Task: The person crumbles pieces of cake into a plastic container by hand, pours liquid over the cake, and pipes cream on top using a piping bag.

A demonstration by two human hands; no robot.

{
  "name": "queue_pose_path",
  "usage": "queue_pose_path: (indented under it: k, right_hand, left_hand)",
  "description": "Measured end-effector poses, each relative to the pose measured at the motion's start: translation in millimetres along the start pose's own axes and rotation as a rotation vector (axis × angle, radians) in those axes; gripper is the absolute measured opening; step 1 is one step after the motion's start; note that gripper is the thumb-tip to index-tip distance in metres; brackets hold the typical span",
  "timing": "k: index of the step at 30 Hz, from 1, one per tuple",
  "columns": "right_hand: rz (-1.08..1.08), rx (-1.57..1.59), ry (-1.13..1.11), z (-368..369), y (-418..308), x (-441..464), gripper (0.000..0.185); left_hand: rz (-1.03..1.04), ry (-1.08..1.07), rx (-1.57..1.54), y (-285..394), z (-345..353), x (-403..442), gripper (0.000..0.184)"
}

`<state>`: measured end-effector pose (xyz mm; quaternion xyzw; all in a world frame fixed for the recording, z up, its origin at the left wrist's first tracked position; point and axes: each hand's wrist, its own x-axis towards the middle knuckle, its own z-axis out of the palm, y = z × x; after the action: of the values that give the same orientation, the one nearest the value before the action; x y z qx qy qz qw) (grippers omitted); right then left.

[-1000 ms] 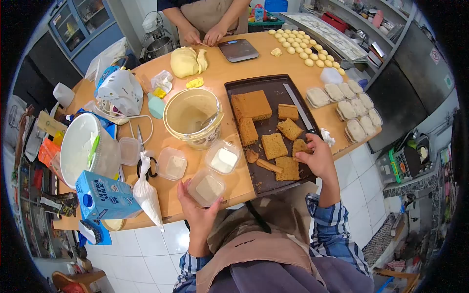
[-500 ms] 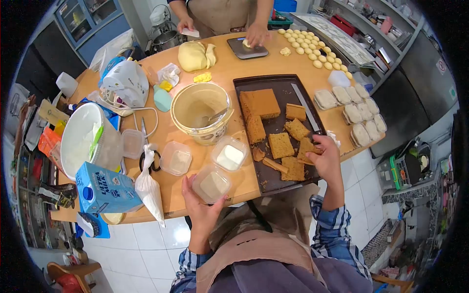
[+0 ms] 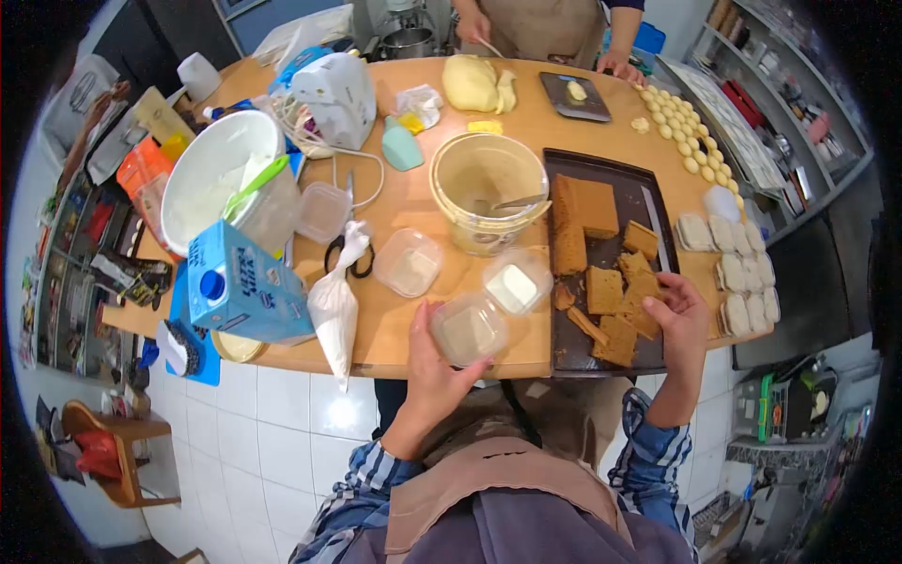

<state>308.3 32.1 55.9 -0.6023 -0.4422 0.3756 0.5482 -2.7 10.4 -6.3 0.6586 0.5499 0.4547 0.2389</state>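
Note:
My left hand [image 3: 440, 376] holds a clear plastic container [image 3: 469, 330] at the table's front edge, thumb and fingers around its sides. Just behind it sits a container with white filling [image 3: 516, 285]; another clear container [image 3: 409, 262] stands to the left. My right hand [image 3: 678, 315] has its fingers closed on a piece of brown cake [image 3: 643, 303] at the right side of the dark tray [image 3: 590, 367]. Other cut pieces and a large cake block [image 3: 593, 208] lie on that tray. A knife lies along its right side.
Behind the containers stands a tub [image 3: 489, 188] with a spoon. A piping bag [image 3: 334, 315], milk carton [image 3: 246, 287] and white bowl [image 3: 225, 179] are at left. Packed boxes [image 3: 742, 273] are at right. Across the table, a co-worker stands by a scale [image 3: 575, 97] and dough [image 3: 473, 83].
The view has swung left, so the table's things appear farther right. My right hand has shifted a cake piece slightly on the tray. A dough piece now lies on the scale, the co-worker's hand off it.

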Motion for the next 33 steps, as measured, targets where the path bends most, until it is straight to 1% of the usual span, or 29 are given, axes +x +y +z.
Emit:
queue_pose_path:
  k: [1, 2, 5, 7, 10, 14, 22, 28, 31, 33]
  right_hand:
    - [-0.014, 0.043, -0.051, 13, -11, -1, 0.039]
    - [0.033, 0.012, -0.108, 28, -24, -3, 0.041]
    - [0.066, -0.099, -0.343, 75, -44, -5, 0.043]
    - [0.096, 0.086, -0.561, 104, -43, -6, 0.044]
    - [0.147, 0.003, -0.710, 142, -40, -8, 0.044]
    - [0.071, -0.204, -0.830, 166, -28, -5, 0.042]
    - [-0.055, -0.433, -0.820, 177, -26, -6, 0.041]
    - [-0.122, -0.488, -0.821, 181, -27, -9, 0.041]
    - [-0.144, -0.536, -0.824, 183, -31, -10, 0.041]
    - [-0.162, -0.572, -0.826, 185, -30, -12, 0.042]
  left_hand:
    - [0.009, 0.000, -0.002, 0, 0, 0, 0.104]
    - [0.011, 0.005, 0.004, 0, 0, 0, 0.104]
    - [0.015, 0.009, -0.005, -1, -1, 0, 0.107]
    - [0.009, 0.005, -0.040, -4, -1, 0, 0.108]
    - [0.019, 0.008, -0.148, -7, -3, -1, 0.109]
    - [-0.003, 0.007, -0.206, -7, -5, -2, 0.111]
    - [0.000, 0.022, -0.247, -12, -1, -3, 0.108]
    - [0.092, 0.013, -0.112, -4, -9, 3, 0.094]
    - [0.125, 0.013, -0.088, -2, -10, 5, 0.089]
    - [0.109, 0.018, -0.091, -2, -10, 5, 0.088]
